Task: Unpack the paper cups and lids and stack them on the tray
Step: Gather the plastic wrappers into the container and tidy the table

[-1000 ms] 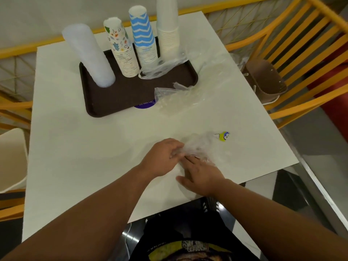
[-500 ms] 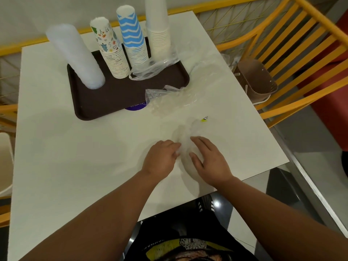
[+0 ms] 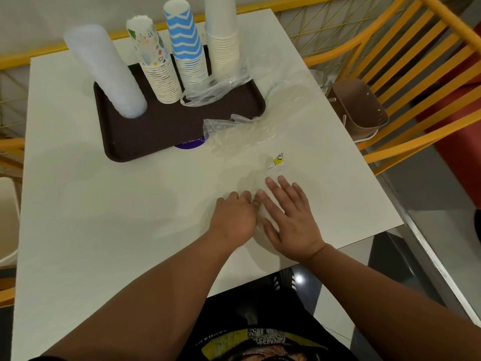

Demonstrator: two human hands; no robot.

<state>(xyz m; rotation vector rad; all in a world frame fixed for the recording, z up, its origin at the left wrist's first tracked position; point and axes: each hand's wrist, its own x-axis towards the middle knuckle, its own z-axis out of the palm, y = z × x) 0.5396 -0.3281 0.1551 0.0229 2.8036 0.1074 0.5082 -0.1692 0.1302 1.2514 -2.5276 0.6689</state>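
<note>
A dark brown tray (image 3: 156, 131) at the far side of the white table (image 3: 104, 204) carries a stack of clear lids (image 3: 104, 71), a printed paper cup stack (image 3: 153, 61), a blue zigzag cup stack (image 3: 187, 45) and a plain white cup stack (image 3: 222, 35). Near the table's front edge lies an empty clear plastic bag (image 3: 256, 181) with a small yellow label (image 3: 278, 160). My left hand (image 3: 234, 217) has curled fingers pinching the bag's left edge. My right hand (image 3: 289, 217) lies flat on the bag, fingers spread.
A second crumpled clear bag (image 3: 234, 131) lies against the tray's front right corner, and a third (image 3: 210, 91) sits on the tray by the cups. A brown basket (image 3: 359, 108) hangs off the table's right side, beside yellow slatted seating (image 3: 416, 61).
My right hand has slid forward and flattened over the bag, which now lies smoother. My left hand has stayed bunched at its left edge. The yellow label has shifted slightly.
</note>
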